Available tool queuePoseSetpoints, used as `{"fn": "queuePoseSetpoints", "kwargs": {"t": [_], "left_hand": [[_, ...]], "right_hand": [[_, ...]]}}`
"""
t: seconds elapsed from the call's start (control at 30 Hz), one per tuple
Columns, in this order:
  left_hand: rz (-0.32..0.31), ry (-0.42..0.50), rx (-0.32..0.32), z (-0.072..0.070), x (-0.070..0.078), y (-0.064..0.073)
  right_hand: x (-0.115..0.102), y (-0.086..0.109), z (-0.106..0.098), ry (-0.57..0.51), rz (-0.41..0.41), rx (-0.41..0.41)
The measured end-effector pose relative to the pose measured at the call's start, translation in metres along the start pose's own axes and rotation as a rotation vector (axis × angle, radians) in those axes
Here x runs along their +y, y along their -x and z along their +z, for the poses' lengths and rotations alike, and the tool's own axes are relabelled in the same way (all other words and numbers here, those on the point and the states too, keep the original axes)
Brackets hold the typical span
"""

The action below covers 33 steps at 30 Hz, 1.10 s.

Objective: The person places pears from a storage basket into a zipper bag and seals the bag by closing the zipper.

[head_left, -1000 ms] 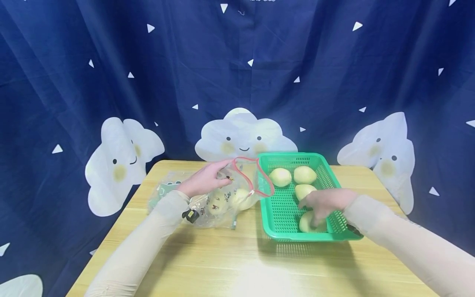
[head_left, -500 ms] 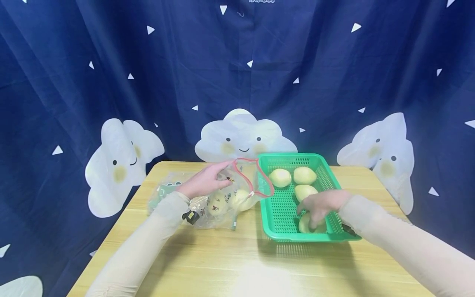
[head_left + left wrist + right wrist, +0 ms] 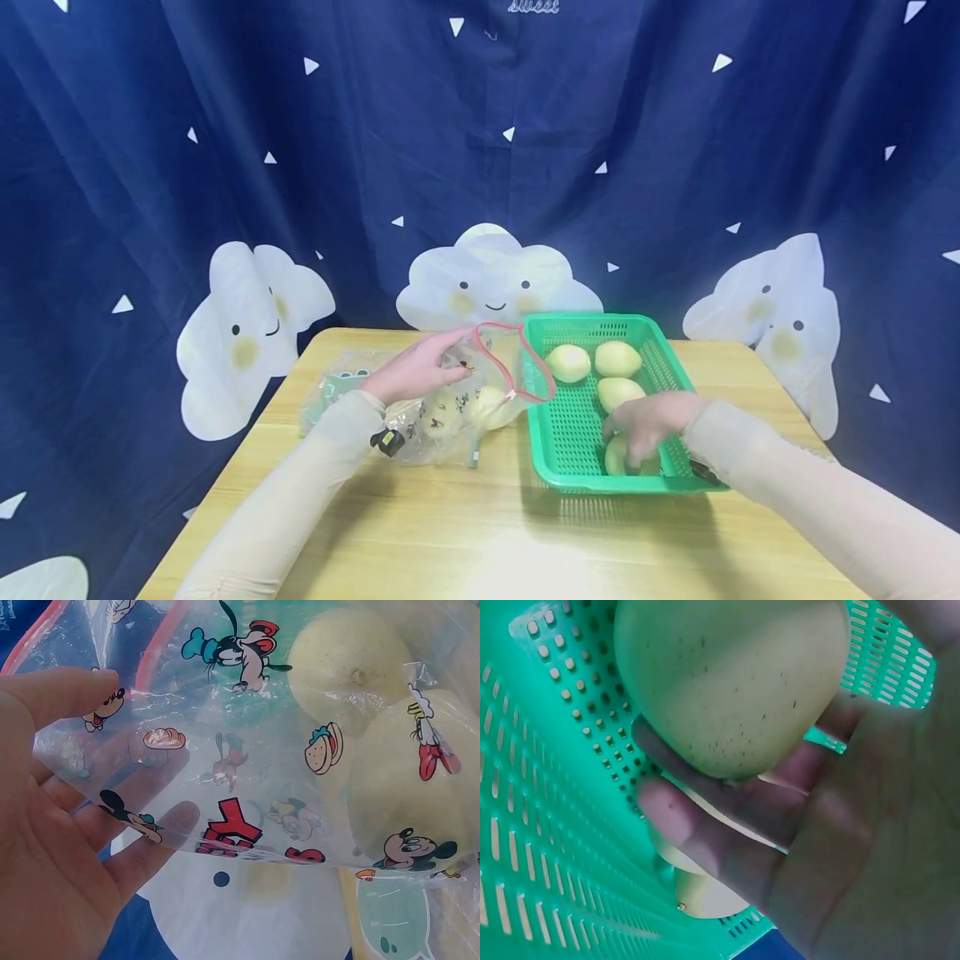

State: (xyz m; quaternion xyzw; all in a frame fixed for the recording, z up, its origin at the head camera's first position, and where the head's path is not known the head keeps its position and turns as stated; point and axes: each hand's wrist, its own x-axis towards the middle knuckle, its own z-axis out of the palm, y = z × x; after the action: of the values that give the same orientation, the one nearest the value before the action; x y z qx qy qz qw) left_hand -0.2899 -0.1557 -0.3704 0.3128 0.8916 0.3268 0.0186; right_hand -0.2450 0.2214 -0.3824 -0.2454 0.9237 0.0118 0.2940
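Note:
A clear zip bag [image 3: 450, 417] with a red-edged mouth and printed cartoon figures lies on the table, its mouth spread towards the basket. Pale yellow fruits [image 3: 349, 664] show through its film. With thumb and fingers my left hand [image 3: 416, 367] holds the bag near that mouth; some fingers show through the plastic. Inside the green basket [image 3: 551, 477], my right hand [image 3: 652, 421] curls its fingers around the nearest speckled pale yellow fruit [image 3: 731, 682], which it partly hides in the head view. Three more such fruits [image 3: 617, 359] rest farther back in the basket.
Another clear bag with a green print [image 3: 330, 392] lies at the table's left, partly behind the left forearm. The wooden table [image 3: 450, 533] ends at a dark blue curtain [image 3: 360, 125] with white clouds. The basket's raised walls surround the right hand.
The right hand has shifted slightly over the nearest fruit, its fingers settling around it. The left hand and the bag stay in place; the head view tilts up a little.

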Motion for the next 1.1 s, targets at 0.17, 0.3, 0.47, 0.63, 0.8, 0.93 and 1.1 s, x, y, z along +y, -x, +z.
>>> {"fn": "queuePoseSetpoints", "kwargs": {"t": [0.17, 0.3, 0.47, 0.63, 0.8, 0.93, 1.1], "left_hand": [[0.018, 0.016, -0.005, 0.002, 0.0, 0.0], [0.009, 0.009, -0.004, 0.002, 0.0, 0.001], [-0.002, 0.003, -0.004, 0.001, 0.0, 0.0], [-0.006, -0.01, -0.002, 0.001, 0.0, 0.0], [-0.01, 0.004, -0.008, 0.002, 0.001, 0.0], [-0.01, 0.005, -0.008, 0.003, 0.001, 0.0], [-0.006, -0.01, -0.002, 0.003, 0.0, -0.001]], "right_hand": [[-0.003, 0.002, -0.002, -0.005, -0.005, 0.036], [-0.007, 0.005, -0.013, -0.008, -0.045, 0.064], [-0.016, 0.008, -0.033, 0.047, -0.123, 0.104], [-0.027, 0.01, -0.053, 0.094, -0.155, 0.129], [-0.036, 0.011, -0.07, 0.129, -0.166, 0.163], [-0.043, 0.012, -0.083, 0.149, -0.196, 0.201], [-0.051, 0.014, -0.096, 0.179, -0.232, 0.257]]}}
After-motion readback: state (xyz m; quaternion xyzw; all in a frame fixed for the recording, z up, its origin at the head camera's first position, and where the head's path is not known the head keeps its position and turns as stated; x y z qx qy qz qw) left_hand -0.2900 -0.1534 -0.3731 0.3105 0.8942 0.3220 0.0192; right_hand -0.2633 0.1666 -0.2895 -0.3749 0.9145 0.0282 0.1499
